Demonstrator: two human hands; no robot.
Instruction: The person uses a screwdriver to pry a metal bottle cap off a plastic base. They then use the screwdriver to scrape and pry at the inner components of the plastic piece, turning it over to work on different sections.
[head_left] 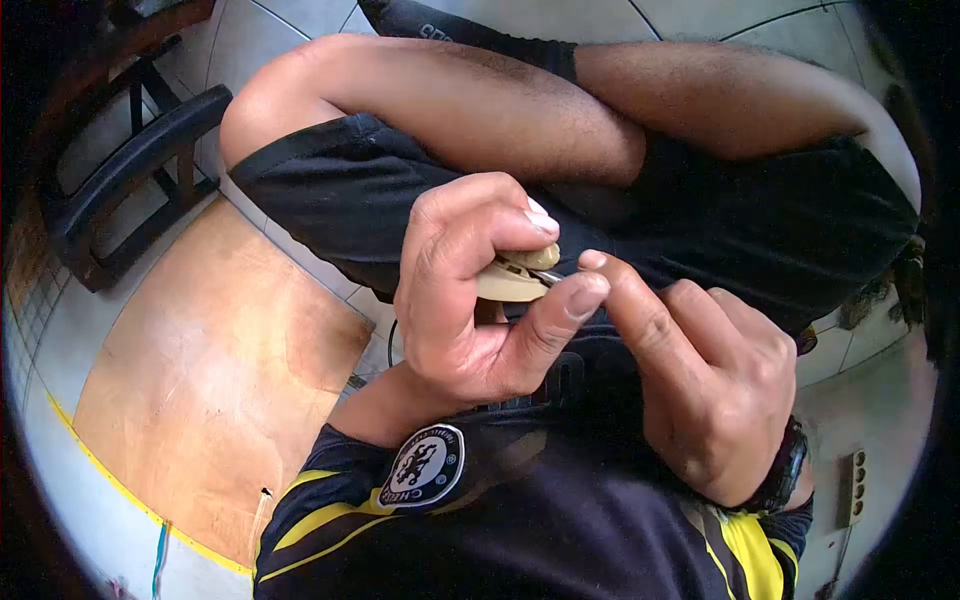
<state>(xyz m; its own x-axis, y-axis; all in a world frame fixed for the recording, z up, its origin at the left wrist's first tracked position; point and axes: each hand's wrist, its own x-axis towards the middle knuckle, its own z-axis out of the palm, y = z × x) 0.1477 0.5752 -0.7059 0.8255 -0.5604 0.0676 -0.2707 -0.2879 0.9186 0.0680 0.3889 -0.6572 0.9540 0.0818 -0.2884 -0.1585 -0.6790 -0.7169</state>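
And here we are, cross-legged on the tiled floor, with my left hand doing the clasping: fingers curled right round, thumb coming up from below, a pale beige piece pinched between them. It's up above my lap, just in front of my shirt, tilted so its slotted inner side shows. Tucked under my index fingertip there's a rounded olive-brown bit, right against the beige one, and a thin metal sliver pokes out between the two, pointing across to the other side.

Over on that side, my right hand is in close! Index finger stretched out, its tip just beside the sliver and near my left thumb, the other fingers folded in. Its thumb is hidden, so whether it has hold of the metal, I cannot tell.

Dark wristband on my right wrist, round badge on the shirt, black shorts under it all. Out to my left, a wooden board lies on the tiles, a black curved frame beyond it; down to my right, a power strip with its cord.
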